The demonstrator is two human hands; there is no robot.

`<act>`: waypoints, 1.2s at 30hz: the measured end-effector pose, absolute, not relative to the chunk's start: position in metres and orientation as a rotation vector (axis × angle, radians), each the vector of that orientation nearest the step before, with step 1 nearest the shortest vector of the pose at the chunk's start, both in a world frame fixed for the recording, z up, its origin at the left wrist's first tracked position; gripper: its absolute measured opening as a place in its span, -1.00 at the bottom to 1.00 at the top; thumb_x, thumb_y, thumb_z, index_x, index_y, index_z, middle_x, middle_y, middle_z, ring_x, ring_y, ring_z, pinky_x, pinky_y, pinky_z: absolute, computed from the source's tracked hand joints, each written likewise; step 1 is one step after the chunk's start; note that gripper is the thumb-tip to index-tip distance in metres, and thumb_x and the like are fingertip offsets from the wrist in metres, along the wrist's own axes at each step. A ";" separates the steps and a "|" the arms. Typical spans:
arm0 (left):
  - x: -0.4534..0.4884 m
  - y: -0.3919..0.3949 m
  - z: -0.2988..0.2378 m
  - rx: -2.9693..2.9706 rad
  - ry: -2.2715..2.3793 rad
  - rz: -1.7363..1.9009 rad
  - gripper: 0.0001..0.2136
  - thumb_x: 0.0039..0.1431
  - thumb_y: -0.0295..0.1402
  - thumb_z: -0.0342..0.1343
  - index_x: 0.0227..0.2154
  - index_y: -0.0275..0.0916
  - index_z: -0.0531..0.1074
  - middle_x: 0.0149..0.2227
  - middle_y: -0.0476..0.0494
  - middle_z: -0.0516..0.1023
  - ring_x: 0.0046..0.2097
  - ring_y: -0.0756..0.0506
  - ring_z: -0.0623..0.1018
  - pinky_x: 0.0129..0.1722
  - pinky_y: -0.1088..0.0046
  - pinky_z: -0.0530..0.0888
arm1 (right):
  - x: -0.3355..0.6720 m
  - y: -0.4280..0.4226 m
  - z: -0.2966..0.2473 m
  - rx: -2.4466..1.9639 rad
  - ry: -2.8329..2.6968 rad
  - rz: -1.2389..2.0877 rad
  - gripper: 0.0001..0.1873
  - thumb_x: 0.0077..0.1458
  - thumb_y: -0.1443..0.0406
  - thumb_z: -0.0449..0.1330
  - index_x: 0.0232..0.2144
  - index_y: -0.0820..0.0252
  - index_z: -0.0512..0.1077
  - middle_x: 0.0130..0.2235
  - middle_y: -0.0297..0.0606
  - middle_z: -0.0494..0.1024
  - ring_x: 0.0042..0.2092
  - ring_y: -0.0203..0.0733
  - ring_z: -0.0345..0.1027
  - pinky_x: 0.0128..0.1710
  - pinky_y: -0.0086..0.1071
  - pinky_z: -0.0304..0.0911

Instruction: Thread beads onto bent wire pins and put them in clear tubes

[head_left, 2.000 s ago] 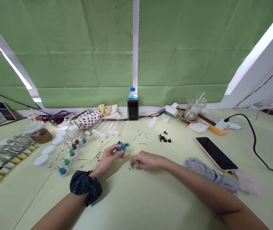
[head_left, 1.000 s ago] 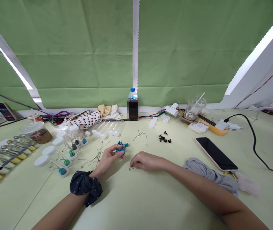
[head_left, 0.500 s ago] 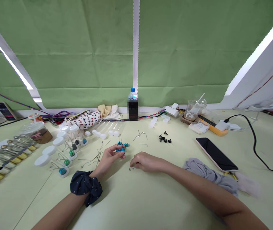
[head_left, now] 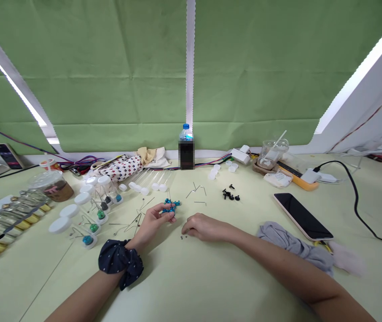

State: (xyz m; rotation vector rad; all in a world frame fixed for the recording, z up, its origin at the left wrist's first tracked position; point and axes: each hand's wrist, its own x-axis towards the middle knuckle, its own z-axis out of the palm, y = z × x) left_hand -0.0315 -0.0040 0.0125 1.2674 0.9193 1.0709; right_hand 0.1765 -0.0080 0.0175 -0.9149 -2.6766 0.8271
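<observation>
Small shiny blue metal parts [head_left: 176,203] are pinched between the thumb and fingers of my left hand [head_left: 152,221]. A thin rod stands up at these parts; whether it is fixed in them I cannot tell. My right hand [head_left: 204,226] rests low on the table just to the right, thumb and fingertips closed together, and what they hold is hidden. Tiny grey pieces [head_left: 182,238] lie right beside its fingertips. Beyond both hands are thin bent metal keys [head_left: 200,202], and more bent metal rods [head_left: 133,221] lie left of my left hand.
Black screws [head_left: 231,197] lie right of centre. White-capped tubes [head_left: 88,240] with blue and green parts stand at left, near glass bottles [head_left: 19,214] and a drink cup [head_left: 58,190]. A phone [head_left: 303,215], grey cloth [head_left: 291,243] and black cable [head_left: 356,197] are at right.
</observation>
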 end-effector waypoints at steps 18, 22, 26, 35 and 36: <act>-0.031 -0.004 0.012 1.283 0.915 1.065 -0.76 -0.05 -0.33 0.24 -0.27 -0.27 0.47 -0.18 -0.17 0.51 -0.41 -0.01 0.49 -0.29 0.39 0.42 | 0.174 -0.010 0.026 -0.926 -2.624 0.824 -0.73 0.09 0.46 0.05 -0.22 0.25 0.50 -0.23 -0.15 0.55 -0.20 -0.20 0.41 -0.19 -0.41 0.23; -0.031 -0.004 0.013 1.285 0.908 1.073 -0.75 -0.05 -0.33 0.24 -0.26 -0.27 0.47 -0.17 -0.19 0.52 -0.38 -0.03 0.50 -0.26 0.37 0.43 | 0.174 -0.007 0.032 -0.921 -2.537 0.731 -0.73 0.11 0.45 0.04 -0.20 0.22 0.49 -0.28 -0.17 0.53 -0.27 -0.23 0.38 -0.25 -0.43 0.21; -0.031 -0.004 0.011 1.279 0.899 1.080 -0.74 -0.06 -0.33 0.25 -0.25 -0.25 0.48 -0.16 -0.19 0.53 -0.38 -0.03 0.52 -0.24 0.36 0.44 | 0.176 -0.004 0.037 -0.930 -2.368 0.640 -0.73 0.16 0.41 0.01 -0.18 0.18 0.47 -0.32 -0.20 0.51 -0.31 -0.26 0.35 -0.28 -0.43 0.19; -0.029 -0.004 0.011 1.256 0.853 1.035 -0.71 -0.03 -0.29 0.23 -0.21 -0.27 0.50 -0.19 -0.20 0.57 -0.22 -0.14 0.55 -0.05 0.20 0.41 | 0.175 -0.002 0.035 -0.959 -2.204 0.621 -0.73 0.19 0.36 0.00 -0.14 0.16 0.45 -0.35 -0.23 0.47 -0.32 -0.27 0.32 -0.28 -0.44 0.19; -0.030 -0.003 0.011 1.256 0.843 1.032 -0.72 -0.03 -0.30 0.23 -0.21 -0.27 0.50 -0.20 -0.20 0.57 -0.22 -0.14 0.55 -0.05 0.20 0.41 | 0.175 -0.002 0.035 -0.951 -2.200 0.629 -0.73 0.19 0.36 0.00 -0.14 0.15 0.45 -0.34 -0.23 0.47 -0.31 -0.27 0.32 -0.28 -0.44 0.19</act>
